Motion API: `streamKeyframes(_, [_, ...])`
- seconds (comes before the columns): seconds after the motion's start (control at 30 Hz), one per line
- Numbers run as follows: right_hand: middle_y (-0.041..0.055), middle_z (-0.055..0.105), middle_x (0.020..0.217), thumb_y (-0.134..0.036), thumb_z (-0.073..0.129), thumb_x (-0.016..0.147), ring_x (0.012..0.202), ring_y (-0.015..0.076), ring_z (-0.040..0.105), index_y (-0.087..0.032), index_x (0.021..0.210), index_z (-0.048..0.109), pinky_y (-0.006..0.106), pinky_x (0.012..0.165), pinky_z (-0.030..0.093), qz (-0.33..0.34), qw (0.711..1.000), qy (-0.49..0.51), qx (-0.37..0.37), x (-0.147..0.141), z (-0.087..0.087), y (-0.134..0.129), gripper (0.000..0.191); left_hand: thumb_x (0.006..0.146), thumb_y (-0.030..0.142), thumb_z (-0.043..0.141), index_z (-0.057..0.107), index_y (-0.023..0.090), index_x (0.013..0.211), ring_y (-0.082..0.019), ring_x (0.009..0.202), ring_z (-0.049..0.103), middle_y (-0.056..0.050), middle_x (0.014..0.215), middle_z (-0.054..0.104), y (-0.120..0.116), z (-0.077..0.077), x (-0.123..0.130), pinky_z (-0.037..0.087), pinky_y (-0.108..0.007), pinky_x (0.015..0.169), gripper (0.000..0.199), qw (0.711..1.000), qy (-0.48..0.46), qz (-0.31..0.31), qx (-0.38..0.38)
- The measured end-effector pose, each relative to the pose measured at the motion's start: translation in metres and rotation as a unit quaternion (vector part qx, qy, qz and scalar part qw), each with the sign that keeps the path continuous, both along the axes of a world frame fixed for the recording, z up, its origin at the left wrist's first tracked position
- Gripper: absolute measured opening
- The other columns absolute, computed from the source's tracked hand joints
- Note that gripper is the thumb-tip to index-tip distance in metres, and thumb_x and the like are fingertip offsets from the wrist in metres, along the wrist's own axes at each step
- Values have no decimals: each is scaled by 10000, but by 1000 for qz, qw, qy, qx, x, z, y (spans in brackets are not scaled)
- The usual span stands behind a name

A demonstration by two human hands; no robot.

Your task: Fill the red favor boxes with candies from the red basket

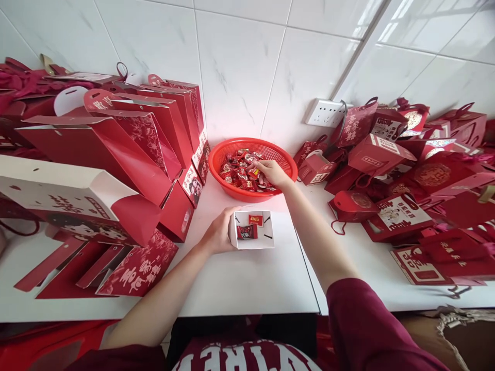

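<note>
My left hand [223,233] is wrapped round the left side of a small open box [266,242] with a white inside, held over the white table. Inside the box lie a dark red candy packet [247,232] and a bright red one [256,220]. Beyond it, a red plastic basket [247,195] holds many red-wrapped candies [242,167]. My right hand [270,172] reaches into this basket from the right, its fingers bent together at the candies. What its fingertips hold, if anything, is too small to make out.
Red folded cartons [143,149] stand in rows on the left, with a white-topped one [58,180] nearest. Closed red gift boxes [379,154] are piled on the right. Behind the basket is a tiled wall with a socket strip [325,113]. The table's front edge [247,313] runs below my arms.
</note>
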State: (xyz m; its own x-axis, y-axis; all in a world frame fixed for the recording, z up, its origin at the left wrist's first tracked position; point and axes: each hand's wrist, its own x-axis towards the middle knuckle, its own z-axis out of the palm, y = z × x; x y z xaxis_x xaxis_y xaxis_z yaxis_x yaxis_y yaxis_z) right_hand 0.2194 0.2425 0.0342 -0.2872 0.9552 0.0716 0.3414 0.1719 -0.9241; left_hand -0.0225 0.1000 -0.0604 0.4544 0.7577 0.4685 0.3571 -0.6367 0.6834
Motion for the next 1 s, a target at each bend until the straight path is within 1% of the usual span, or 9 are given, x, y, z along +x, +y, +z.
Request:
streamKeyframes(0.17, [2, 695, 674, -534, 654, 896, 483, 101, 602, -182, 1020, 696, 198, 435, 437, -4, 995, 75, 63, 18, 27, -56, 375, 514, 412, 915, 312, 270, 1443, -338, 1221, 589, -121, 1390, 537, -2, 5, 2, 493, -441, 1015, 1116, 998, 22, 1, -57])
streamKeyframes(0.27, [39, 751, 870, -480, 736, 838, 639, 161, 707, -198, 1112, 657, 265, 553, 562, 65, 995, 71, 25, 23, 28, -103, 400, 531, 465, 916, 324, 236, 1428, -331, 1228, 583, -130, 1384, 545, -3, 10, 7, 490, -426, 1016, 1098, 991, 36, -25, -126])
streamKeyframes(0.33, [60, 756, 967, -439, 735, 842, 845, 207, 741, -197, 1092, 677, 331, 738, 606, 65, 996, 33, 43, 26, 17, -130, 352, 550, 483, 907, 325, 236, 1423, -319, 1216, 590, -125, 1375, 550, -4, 12, 9, 501, -413, 998, 1078, 984, 32, -54, -166])
streamKeyframes(0.43, [76, 741, 1091, -419, 640, 920, 996, 219, 710, -214, 1024, 712, 373, 887, 571, -33, 992, -3, 118, 34, -11, -156, 241, 545, 492, 907, 334, 250, 1411, -305, 1194, 604, -111, 1362, 556, -5, 11, 11, 513, -400, 982, 1067, 980, 24, -70, -183])
streamKeyframes(0.63, [85, 721, 1041, -462, 577, 949, 896, 214, 697, -212, 1000, 681, 364, 782, 565, -206, 968, 67, 125, 63, -71, -169, 275, 526, 490, 919, 325, 243, 1416, -324, 1220, 594, -132, 1381, 544, -9, 10, 12, 507, -423, 1000, 1098, 992, 33, -48, -112])
streamKeyframes(0.77, [74, 703, 968, -390, 573, 965, 873, 210, 686, -215, 989, 673, 358, 779, 559, -252, 948, 42, 190, 66, -63, -177, 204, 506, 488, 924, 337, 237, 1422, -343, 1239, 586, -138, 1382, 548, -8, 11, 11, 492, -450, 1034, 1116, 997, 42, -21, -64])
streamKeyframes(0.87, [66, 705, 960, -279, 566, 974, 890, 198, 685, -224, 979, 676, 330, 796, 561, -157, 941, -27, 299, 45, -30, -187, 124, 530, 511, 908, 310, 240, 1441, -339, 1227, 598, -138, 1382, 549, -6, 9, 10, 512, -460, 1015, 1123, 997, 56, -20, -55])
streamKeyframes(0.93, [72, 720, 999, -198, 541, 972, 911, 197, 699, -220, 1041, 686, 313, 811, 566, 18, 947, -155, 281, 22, -11, -191, 163, 531, 531, 901, 301, 233, 1448, -341, 1220, 601, -149, 1378, 547, -8, 7, 12, 513, -465, 1017, 1136, 998, 62, -18, -24])
streamKeyframes(1.0, [104, 727, 1033, -115, 560, 925, 883, 218, 717, -179, 1096, 684, 304, 761, 565, 117, 908, -338, 218, -4, -6, -191, 221, 539, 529, 892, 303, 223, 1455, -347, 1208, 605, -161, 1357, 558, -15, 6, 17, 506, -467, 1024, 1130, 997, 68, -27, 23])
